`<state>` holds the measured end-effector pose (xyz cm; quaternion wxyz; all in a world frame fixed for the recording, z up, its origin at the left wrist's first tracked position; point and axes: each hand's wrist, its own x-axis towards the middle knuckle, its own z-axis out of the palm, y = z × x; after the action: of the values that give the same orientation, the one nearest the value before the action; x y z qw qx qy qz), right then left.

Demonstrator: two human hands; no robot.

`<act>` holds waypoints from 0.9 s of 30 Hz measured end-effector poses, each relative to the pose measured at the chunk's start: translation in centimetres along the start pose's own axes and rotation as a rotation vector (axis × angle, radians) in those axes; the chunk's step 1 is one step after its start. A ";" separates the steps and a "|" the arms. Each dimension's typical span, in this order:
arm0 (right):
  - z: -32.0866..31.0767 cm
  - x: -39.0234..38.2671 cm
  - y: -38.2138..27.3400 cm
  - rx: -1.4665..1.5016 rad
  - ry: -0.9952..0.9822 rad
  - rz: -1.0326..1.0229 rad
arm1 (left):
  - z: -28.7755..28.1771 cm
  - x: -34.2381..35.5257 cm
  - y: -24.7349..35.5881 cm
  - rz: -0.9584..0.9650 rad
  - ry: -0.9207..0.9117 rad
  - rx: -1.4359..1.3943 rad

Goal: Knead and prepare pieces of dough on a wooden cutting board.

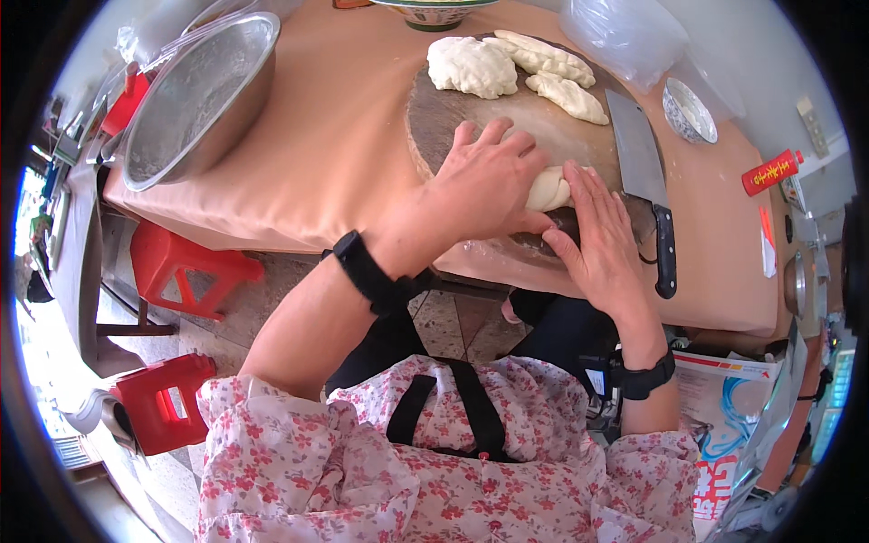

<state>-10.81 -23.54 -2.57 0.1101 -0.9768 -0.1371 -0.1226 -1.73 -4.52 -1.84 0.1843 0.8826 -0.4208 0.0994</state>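
Observation:
A pale, rolled piece of dough [549,190] lies between my two hands near the front of the round wooden board [433,122]. My left hand [489,185] cups its left side, fingers bent and spread, thumb at the near side. My right hand [601,237] lies along its right end, fingers straight and close together, thumb reaching toward the left thumb. Part of the dough is hidden beneath the hands. Farther back on the board rest a large lump of dough [471,67] and smaller long pieces [567,97]. A cleaver [637,149] lies at the board's right edge, black handle toward me.
A wide metal basin [201,113] stands tilted-looking at the table's left. Past the board are a patterned bowl [434,13] and a clear plastic bag [625,36]. A small bowl [689,110] and a red tube [771,173] are to the right. Red stools [186,267] stand below the table.

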 end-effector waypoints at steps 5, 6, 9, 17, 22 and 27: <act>0.3 1.9 1.3 0.031 0.017 -0.032 | 0.3 1.3 -0.5 -0.080 0.018 -0.061; 0.3 2.1 1.4 0.044 0.032 -0.052 | 0.5 1.2 -0.4 -0.086 0.026 -0.063; -0.4 2.0 0.8 0.129 0.003 0.044 | 1.0 0.5 -0.2 -0.124 0.068 -0.033; -1.1 0.3 0.1 0.307 0.043 0.244 | 1.3 -0.7 -0.3 0.062 0.064 -0.082; -0.5 1.6 0.4 0.735 0.174 0.387 | 1.7 -1.0 -0.3 0.096 0.114 -0.126; 0.2 2.7 1.8 1.255 0.453 0.519 | 1.7 -0.9 0.2 0.054 0.166 -0.090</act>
<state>-7.69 -24.53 -2.30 0.7026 -0.6809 0.0811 -0.1902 -2.41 -4.64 -3.66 0.2555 0.8504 -0.4318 0.1582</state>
